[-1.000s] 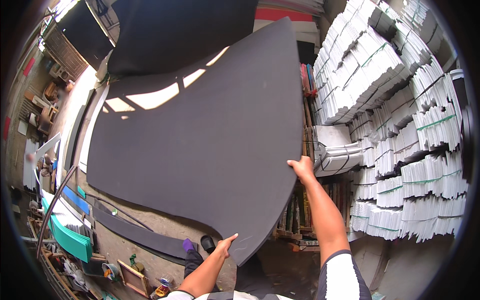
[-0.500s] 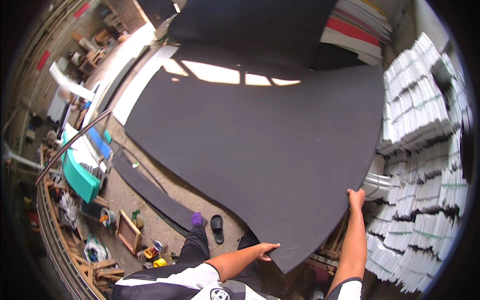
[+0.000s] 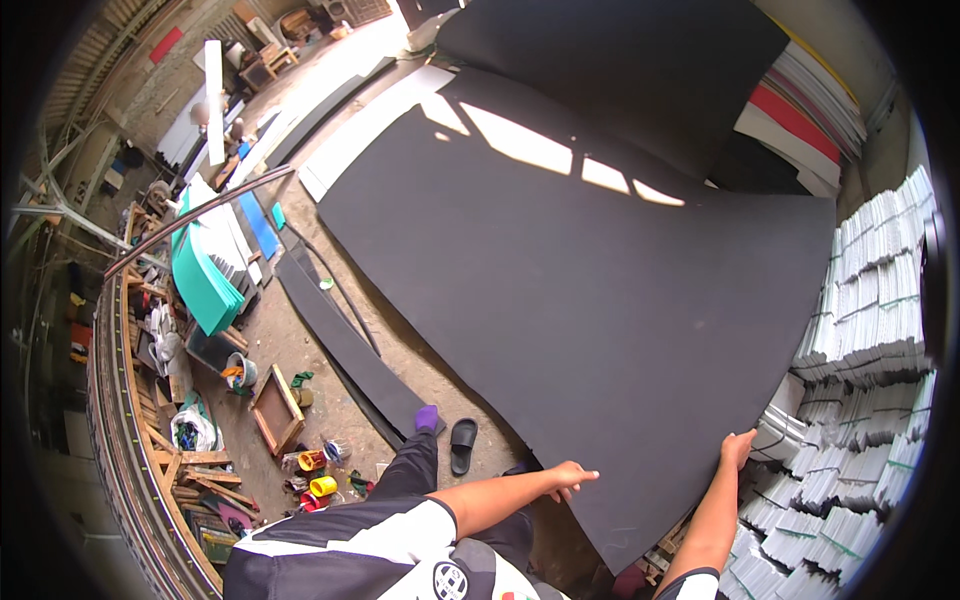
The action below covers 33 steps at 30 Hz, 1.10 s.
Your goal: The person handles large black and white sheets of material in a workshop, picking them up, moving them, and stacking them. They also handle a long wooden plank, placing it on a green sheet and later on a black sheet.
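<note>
A large black flexible sheet [image 3: 560, 300] stretches away from me, its far part lit by bright patches of light. At its left near edge is my left hand [image 3: 570, 480], thumb over the top and fingers bent at the rim, closed on it. My right hand [image 3: 738, 450] grips the right edge, its fingers partly hidden. The near corner hangs between my arms. Farther back, another black sheet [image 3: 610, 70] rises behind the first.
Bundled white stacks [image 3: 870, 300] line the right side. On the left floor lie a black strip [image 3: 340, 345], a black sandal [image 3: 462, 447], a wooden frame [image 3: 277, 410] and yellow tape rolls [image 3: 322, 486]. Teal sheets [image 3: 205, 280] and a metal bar [image 3: 200, 220] stand beyond.
My view has swung left, so the scene appears shifted right. Both hands stay at the edges of the black sheet, and its near part looks slightly flatter.
</note>
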Each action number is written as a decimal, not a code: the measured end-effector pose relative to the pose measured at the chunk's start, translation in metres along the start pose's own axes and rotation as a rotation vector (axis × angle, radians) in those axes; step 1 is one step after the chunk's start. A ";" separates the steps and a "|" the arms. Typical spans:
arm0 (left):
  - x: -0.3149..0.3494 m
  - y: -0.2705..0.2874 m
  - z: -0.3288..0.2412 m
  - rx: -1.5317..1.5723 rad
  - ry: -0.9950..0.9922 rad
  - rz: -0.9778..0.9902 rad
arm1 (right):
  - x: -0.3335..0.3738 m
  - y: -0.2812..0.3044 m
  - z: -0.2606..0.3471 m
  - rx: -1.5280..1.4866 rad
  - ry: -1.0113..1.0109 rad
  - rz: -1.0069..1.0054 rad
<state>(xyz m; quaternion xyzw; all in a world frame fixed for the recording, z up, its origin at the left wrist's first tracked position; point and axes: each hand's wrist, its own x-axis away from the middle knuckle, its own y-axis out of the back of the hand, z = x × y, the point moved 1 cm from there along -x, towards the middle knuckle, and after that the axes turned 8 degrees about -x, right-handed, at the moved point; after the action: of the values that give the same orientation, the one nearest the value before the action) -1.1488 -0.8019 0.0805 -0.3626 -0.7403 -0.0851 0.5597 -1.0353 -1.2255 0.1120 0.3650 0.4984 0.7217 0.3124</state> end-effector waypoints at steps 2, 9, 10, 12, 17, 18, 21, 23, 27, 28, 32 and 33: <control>0.006 0.031 0.011 0.080 -0.030 -0.139 | 0.010 0.000 0.013 0.003 -0.096 0.004; 0.056 0.126 0.033 0.407 -0.105 -0.436 | 0.168 -0.004 0.152 0.211 0.283 -0.080; 0.064 0.139 0.032 0.412 -0.130 -0.441 | 0.190 -0.009 0.169 0.169 0.375 -0.010; 0.075 0.168 0.037 0.442 -0.204 -0.432 | 0.234 -0.036 0.197 0.144 0.522 0.046; 0.135 0.254 0.069 0.510 -0.335 -0.465 | 0.371 -0.066 0.272 0.111 0.734 0.366; 0.149 0.273 0.083 0.527 -0.353 -0.485 | 0.397 -0.071 0.290 0.144 0.747 0.427; 0.195 0.340 0.125 0.556 -0.368 -0.542 | 0.469 -0.074 0.348 0.267 0.811 0.590; 0.222 0.384 0.155 0.574 -0.344 -0.611 | 0.506 -0.082 0.387 0.265 0.883 0.630; 0.271 0.456 0.196 0.702 -0.351 -0.725 | 0.562 -0.096 0.463 0.272 0.974 0.675; 0.285 0.466 0.199 0.691 -0.340 -0.728 | 0.569 -0.101 0.475 0.281 0.985 0.678; 0.330 0.504 0.198 0.717 -0.375 -0.749 | 0.586 -0.102 0.521 0.323 0.979 0.668; 0.336 0.512 0.195 0.732 -0.389 -0.756 | 0.583 -0.101 0.529 0.316 0.974 0.650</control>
<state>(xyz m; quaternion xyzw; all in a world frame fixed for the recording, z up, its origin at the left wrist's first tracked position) -1.0121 -0.1797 0.1662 0.1369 -0.8896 0.0512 0.4328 -0.8965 -0.4597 0.2676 0.1683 0.5483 0.7814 -0.2458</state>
